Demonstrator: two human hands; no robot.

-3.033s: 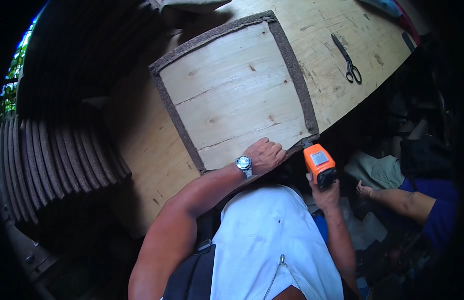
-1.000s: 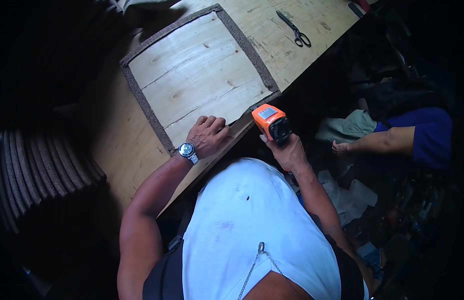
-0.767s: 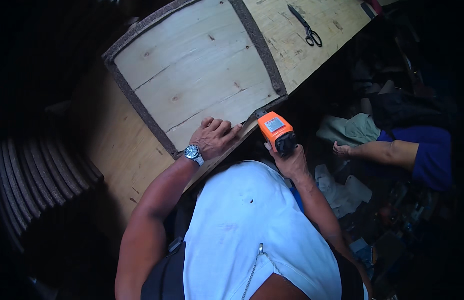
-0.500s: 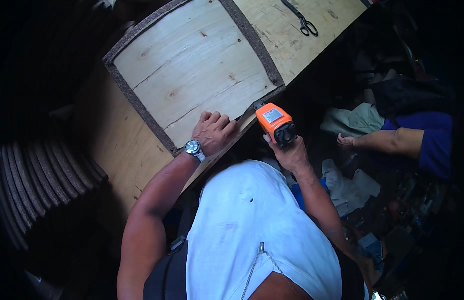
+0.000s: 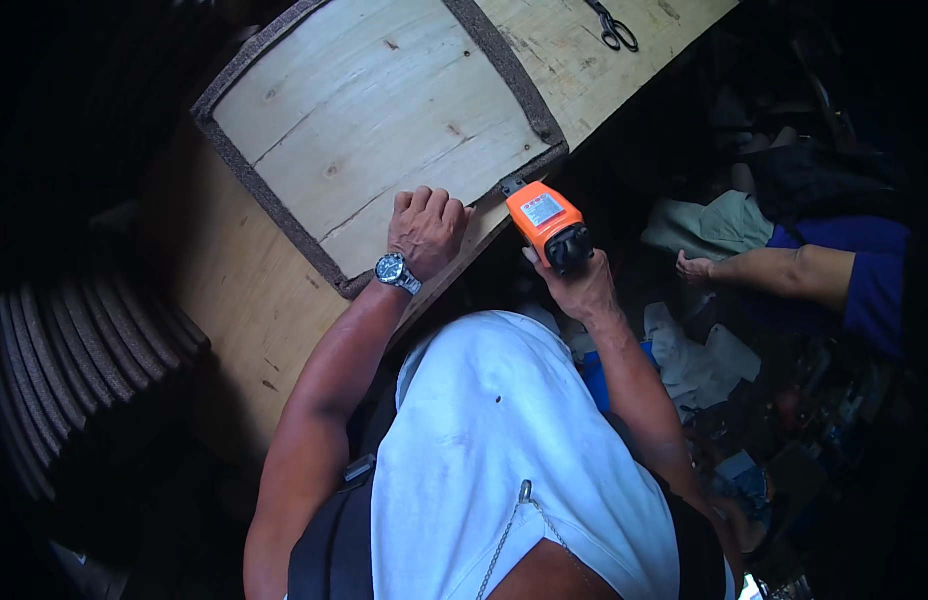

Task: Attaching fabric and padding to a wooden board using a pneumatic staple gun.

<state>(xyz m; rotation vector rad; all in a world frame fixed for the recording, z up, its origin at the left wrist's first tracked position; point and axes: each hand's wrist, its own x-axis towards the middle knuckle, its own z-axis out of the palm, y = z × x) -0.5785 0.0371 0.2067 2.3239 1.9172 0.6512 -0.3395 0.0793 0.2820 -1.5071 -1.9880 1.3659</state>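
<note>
A square wooden panel (image 5: 354, 120) lies on the plywood table, its border wrapped in folded dark speckled material (image 5: 511, 75). My left hand (image 5: 424, 228), wearing a watch, rests at the panel's near edge with fingers curled onto it; what lies under the fingertips is hidden. In my right hand (image 5: 582, 285) is an orange staple gun (image 5: 544, 215), its nose against the panel's near edge, right of my left hand and left of the right-hand corner.
Black scissors (image 5: 614, 30) lie on the table (image 5: 254, 320) beyond the panel. A stack of dark speckled pieces (image 5: 84, 350) is at left. Beside the table at right, another person's arm (image 5: 784, 275) rests near green cloth (image 5: 709, 225), above clutter and pale scraps (image 5: 684, 355).
The view has shifted, so panel, scissors and hands appear higher in the picture. My left fingers are curled more tightly. The staple gun stays at the near edge.
</note>
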